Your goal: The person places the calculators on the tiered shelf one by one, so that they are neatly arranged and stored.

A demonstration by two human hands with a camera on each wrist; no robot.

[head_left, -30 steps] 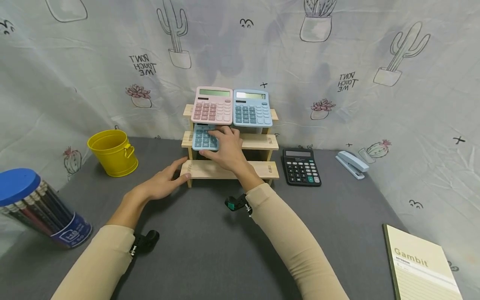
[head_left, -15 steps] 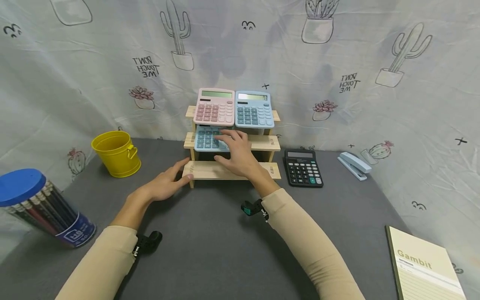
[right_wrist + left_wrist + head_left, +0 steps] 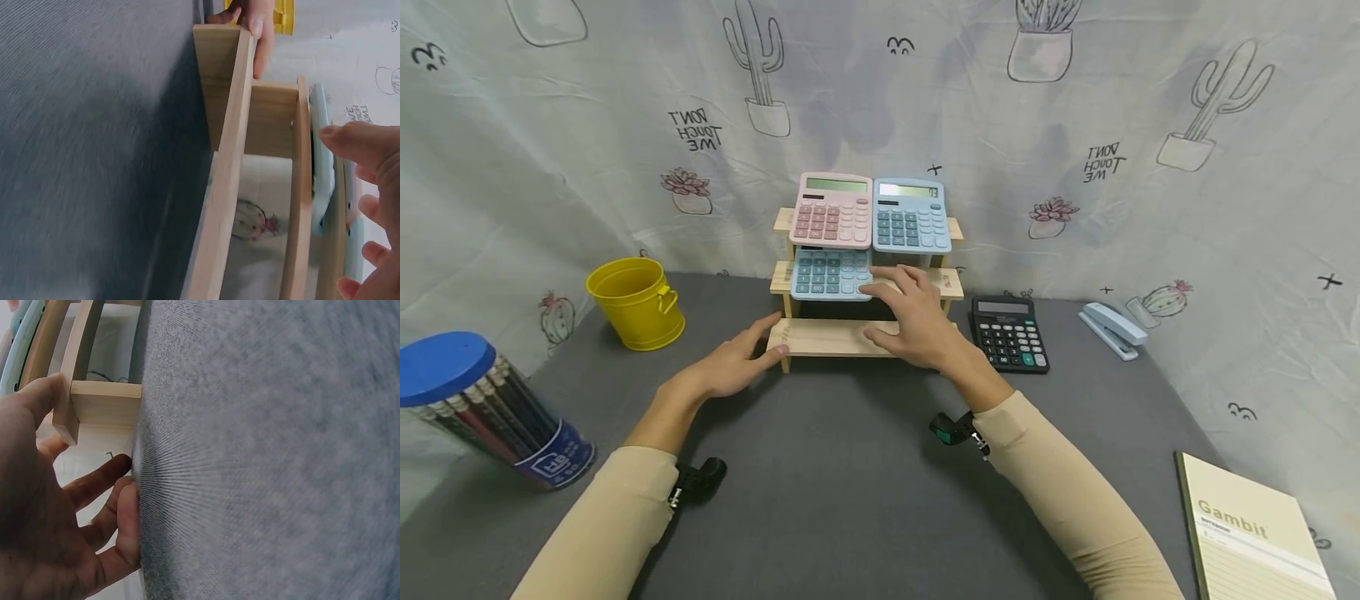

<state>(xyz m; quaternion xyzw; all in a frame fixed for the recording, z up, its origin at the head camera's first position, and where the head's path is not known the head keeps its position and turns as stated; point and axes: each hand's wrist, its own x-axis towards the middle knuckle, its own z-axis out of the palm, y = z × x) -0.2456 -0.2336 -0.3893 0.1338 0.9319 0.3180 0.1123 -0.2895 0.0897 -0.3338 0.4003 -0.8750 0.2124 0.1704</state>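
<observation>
A three-tier wooden stand [image 3: 827, 337] stands at the back of the table. On its middle tier, toward the left, lies a light blue calculator [image 3: 823, 277]. My right hand [image 3: 921, 321] hovers in front of the stand, fingers loosely spread and holding nothing, fingertips close to that calculator's right edge. My left hand [image 3: 733, 367] holds the left end of the bottom tier between thumb and fingers; the left wrist view shows the thumb [image 3: 47, 397] against the board. On the top tier, a pink calculator [image 3: 831, 208] and another blue calculator [image 3: 912, 217] lean side by side.
A black calculator [image 3: 1003, 329] lies right of the stand, partly behind my right hand, with a light blue stapler [image 3: 1111, 329] beyond it. A yellow bucket [image 3: 636, 308] and a pencil jar [image 3: 490, 417] stand at left. A notebook [image 3: 1251, 533] lies front right.
My right hand has let go of the middle-tier blue calculator and moved right and slightly toward me, uncovering its keys. My left hand has stayed at the stand's left end.
</observation>
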